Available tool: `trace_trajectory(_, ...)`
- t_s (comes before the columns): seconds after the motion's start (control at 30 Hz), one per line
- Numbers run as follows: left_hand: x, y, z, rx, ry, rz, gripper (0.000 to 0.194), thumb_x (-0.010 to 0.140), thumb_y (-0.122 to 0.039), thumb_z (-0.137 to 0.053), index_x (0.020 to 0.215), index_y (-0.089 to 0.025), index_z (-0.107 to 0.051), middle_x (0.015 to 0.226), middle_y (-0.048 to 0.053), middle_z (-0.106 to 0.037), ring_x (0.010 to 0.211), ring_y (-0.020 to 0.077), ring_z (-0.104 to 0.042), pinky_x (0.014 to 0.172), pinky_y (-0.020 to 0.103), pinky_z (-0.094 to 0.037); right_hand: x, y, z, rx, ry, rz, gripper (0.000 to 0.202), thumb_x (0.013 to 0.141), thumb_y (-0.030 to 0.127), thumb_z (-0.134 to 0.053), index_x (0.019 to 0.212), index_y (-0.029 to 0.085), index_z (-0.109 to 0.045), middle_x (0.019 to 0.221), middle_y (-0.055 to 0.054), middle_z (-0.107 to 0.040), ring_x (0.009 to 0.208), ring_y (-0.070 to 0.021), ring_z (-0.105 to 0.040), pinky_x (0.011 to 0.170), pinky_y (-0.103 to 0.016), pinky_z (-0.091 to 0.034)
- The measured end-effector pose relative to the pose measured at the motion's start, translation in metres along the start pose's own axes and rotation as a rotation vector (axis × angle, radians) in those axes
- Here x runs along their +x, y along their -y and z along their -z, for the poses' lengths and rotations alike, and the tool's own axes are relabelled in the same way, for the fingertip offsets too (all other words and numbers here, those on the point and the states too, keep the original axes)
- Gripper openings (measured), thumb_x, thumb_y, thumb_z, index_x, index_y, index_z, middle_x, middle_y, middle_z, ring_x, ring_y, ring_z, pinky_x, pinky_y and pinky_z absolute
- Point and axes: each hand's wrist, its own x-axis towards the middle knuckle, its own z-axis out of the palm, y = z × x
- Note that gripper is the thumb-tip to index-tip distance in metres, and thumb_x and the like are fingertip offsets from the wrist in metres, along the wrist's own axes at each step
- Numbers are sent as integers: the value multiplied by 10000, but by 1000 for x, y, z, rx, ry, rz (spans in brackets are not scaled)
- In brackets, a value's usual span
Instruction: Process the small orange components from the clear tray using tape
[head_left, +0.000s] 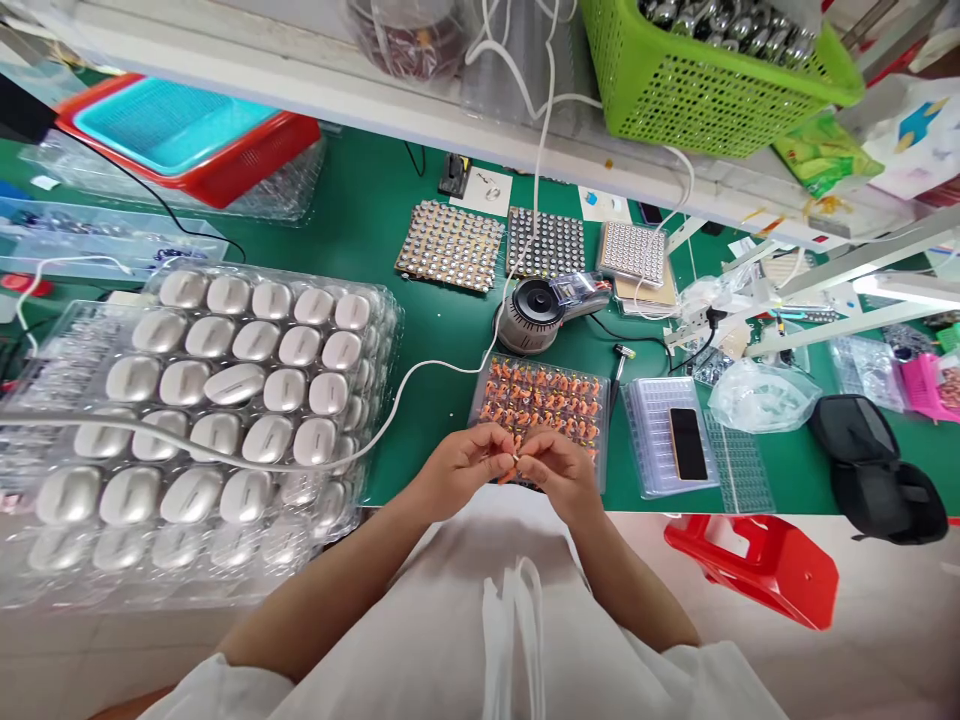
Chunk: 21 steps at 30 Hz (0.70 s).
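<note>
Pinching a small orange piece (508, 475) between both hands, at the frame's centre.

My left hand (480, 462) and right hand (553, 468) meet fingertip to fingertip, equally near; its orange end slants toward lower left, and the tray of orange parts (544, 392) lies just beyond, toward the top.

Phone (688, 444) on stacked trays (643, 440), right of the hands (516, 470).

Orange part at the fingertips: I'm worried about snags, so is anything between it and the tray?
Nothing visible stands between the orange part and the tray; the white cable passes near the tray's far left corner.
</note>
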Motion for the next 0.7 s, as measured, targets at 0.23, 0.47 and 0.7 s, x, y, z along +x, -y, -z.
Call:
trace_trajectory(0.23,8,17,-1,-228,137,223,247,712,-381,-718,777,-168,-612,693,8,-605,635,133,-570,659,293,-489,7,-25,21,317,216,-337,382,619,347,-816,807,203,-516,622,64,-518,496,-80,-460,494,-217,-398)
trace_trajectory(0.47,33,46,-4,188,-142,12,221,832,-344,-573,871,-159,-687,784,40,-651,698,148,-595,658,265,-477,33,-61,33,259,113,-367,410,656,461,-758,859,192,-524,599,68,-529,458,-80,-463,443,-193,-376)
trace_trajectory(0.7,102,76,16,719,-254,-20,237,873,-271,-458,789,-156,-647,739,43,-658,710,163,-589,679,262,-446,89,-82,86,-648,-181,-172,294,817,442,-548,818,164,-643,745,-19,-639,692,-153,-561,651,-265,-437)
